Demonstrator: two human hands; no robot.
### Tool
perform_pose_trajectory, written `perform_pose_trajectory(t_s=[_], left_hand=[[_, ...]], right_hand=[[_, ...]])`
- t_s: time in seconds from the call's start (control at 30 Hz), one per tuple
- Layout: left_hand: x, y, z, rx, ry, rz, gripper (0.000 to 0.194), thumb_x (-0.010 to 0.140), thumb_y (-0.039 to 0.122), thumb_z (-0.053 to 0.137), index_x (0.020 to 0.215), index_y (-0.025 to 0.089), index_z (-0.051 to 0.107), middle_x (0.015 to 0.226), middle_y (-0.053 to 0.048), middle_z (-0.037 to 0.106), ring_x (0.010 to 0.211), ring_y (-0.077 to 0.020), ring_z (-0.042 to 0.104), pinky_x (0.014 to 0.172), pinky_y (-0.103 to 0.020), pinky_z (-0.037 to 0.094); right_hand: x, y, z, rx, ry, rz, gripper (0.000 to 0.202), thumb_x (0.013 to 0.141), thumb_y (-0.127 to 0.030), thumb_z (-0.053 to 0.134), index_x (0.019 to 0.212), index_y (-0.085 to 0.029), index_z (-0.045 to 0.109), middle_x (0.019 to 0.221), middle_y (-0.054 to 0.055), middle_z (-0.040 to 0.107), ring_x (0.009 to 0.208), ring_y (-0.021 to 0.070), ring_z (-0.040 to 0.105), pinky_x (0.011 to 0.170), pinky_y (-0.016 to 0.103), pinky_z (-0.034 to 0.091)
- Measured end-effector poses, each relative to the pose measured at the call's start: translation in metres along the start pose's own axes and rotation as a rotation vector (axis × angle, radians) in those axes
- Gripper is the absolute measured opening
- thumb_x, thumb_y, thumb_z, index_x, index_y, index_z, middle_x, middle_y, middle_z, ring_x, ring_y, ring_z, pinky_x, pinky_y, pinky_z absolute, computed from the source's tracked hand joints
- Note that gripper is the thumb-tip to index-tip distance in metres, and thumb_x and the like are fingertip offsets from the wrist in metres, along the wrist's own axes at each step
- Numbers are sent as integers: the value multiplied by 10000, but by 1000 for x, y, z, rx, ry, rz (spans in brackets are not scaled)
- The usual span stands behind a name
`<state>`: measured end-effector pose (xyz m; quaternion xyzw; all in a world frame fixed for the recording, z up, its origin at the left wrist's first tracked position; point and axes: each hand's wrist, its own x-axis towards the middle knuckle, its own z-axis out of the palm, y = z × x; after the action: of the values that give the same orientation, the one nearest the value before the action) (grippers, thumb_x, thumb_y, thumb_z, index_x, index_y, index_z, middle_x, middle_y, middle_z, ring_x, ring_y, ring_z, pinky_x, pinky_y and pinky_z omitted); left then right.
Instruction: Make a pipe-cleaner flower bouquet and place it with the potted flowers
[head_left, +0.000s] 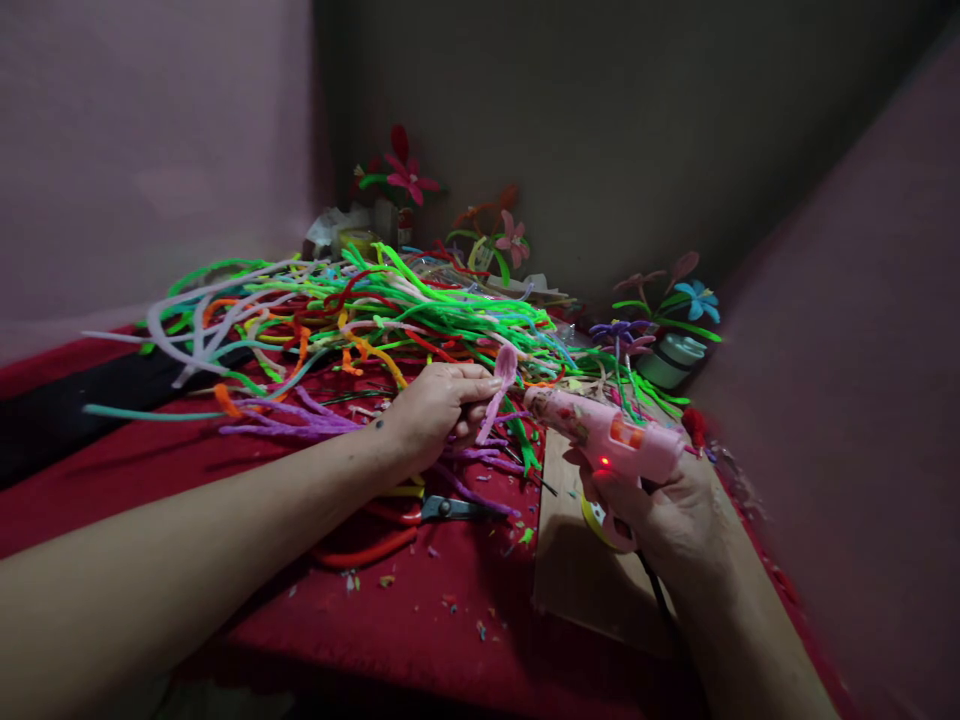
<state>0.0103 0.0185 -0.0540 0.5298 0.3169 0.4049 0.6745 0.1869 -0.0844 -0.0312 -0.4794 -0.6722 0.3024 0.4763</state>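
Between the thumb and fingers of my left hand (442, 410) is a pink pipe cleaner petal (507, 365), a narrow loop with its stem hanging down. My right hand (667, 510) is wrapped round the handle of a pink glue gun (622, 430) with a red light lit on its side. The nozzle points left at the petal, with a small gap between them. A black cord (658, 585) runs down from the glue gun. Beneath my left hand lie purple pipe cleaners (315, 420) and scissors (375, 550) with orange-red handles.
A large heap of coloured pipe cleaners (420, 310) covers the back of the red cloth (360, 630). Pipe cleaner flowers stand behind, one blue (699, 299) and one pink (411, 180). A cardboard piece (577, 580) lies under the glue gun. Small scraps dot the cloth.
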Motion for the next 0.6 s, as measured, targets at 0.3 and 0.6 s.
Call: perform_pose_trajectory(t_s=[0.3, 0.6], left_hand=[[0, 0, -1, 13, 2, 0, 247, 766, 214, 562, 547, 154, 465, 421, 67, 372, 306, -23, 281, 312, -164, 195], [2, -3, -2, 34, -16, 28, 268, 769, 239, 562, 532, 154, 469, 406, 62, 388, 308, -28, 290, 316, -170, 196]], right_hand=[[0, 0, 1, 31, -3, -5, 355, 816, -276, 580, 1168, -252, 609, 1260, 47, 586, 1147, 240, 556, 955, 366, 481], [-8, 8, -4, -106, 172, 127, 365, 771, -401, 635, 1109, -263, 649, 874, 60, 724, 646, 196, 679, 466, 244, 547]])
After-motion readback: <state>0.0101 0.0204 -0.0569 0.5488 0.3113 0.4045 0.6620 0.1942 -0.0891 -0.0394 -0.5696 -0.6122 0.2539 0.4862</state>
